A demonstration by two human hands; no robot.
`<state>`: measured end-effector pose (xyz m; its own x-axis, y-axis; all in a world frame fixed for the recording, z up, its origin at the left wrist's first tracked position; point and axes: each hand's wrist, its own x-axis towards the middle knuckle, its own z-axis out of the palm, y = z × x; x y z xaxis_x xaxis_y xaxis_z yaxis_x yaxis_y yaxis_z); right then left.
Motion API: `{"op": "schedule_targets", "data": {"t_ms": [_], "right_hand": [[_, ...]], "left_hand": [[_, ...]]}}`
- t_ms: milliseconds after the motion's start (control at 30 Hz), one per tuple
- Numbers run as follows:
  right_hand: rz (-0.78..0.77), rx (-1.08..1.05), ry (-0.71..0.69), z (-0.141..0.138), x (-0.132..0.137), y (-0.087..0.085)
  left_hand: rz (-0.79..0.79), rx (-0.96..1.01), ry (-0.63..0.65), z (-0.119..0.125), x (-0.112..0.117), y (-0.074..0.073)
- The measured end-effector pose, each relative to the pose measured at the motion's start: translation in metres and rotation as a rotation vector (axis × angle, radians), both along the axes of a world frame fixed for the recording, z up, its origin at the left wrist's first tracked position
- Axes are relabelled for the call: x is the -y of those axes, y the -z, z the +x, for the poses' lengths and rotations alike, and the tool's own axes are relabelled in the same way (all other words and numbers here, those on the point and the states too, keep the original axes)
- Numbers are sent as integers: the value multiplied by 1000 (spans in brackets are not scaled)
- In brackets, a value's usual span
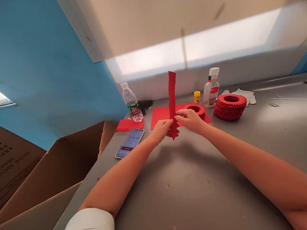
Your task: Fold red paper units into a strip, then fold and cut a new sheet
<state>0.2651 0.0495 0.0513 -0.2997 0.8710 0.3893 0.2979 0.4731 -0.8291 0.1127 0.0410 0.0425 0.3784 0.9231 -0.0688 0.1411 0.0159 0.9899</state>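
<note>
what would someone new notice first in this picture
The eye would probably land on the jagged-edged red strip, upright in the left hand and right hand near the centre. Next might come the spiky red ring stack on the grey table at right, then the blue wall at upper left.

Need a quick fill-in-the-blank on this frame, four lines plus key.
1. The left hand and right hand hold a toothed strip that is coloured ____.
2. The phone lies on the person's ____ side of that strip.
3. The plastic bottle behind the phone has a ____ cap.
4. The small container behind the low toothed ring has a ____ top.

Missing words: red; left; white; yellow.
</note>
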Motion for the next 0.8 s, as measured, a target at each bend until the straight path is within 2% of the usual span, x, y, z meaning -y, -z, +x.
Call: {"op": "schedule_targets", "data": {"t_ms": [200, 333, 467, 567, 667, 800], "right_hand": [[-69, -205, -8, -6, -2, 9], [-118, -312, 5, -13, -2, 16], [-122, -350, 38, -15, 1, 14], [-112, -339, 51, -16, 6, 9], [-101, -316, 63, -16, 11, 5], [-77, -281, 76, -18, 14, 4]], "left_hand": [[2, 25, -17, 3, 4, -5], [18, 35, -18, 4, 4, -3], [74, 19, -17, 2, 2, -1], [154, -15, -124, -3, -1, -4], [278, 94, -289, -7, -3, -8], [259, 345, -219, -4, -3, -8]]}}
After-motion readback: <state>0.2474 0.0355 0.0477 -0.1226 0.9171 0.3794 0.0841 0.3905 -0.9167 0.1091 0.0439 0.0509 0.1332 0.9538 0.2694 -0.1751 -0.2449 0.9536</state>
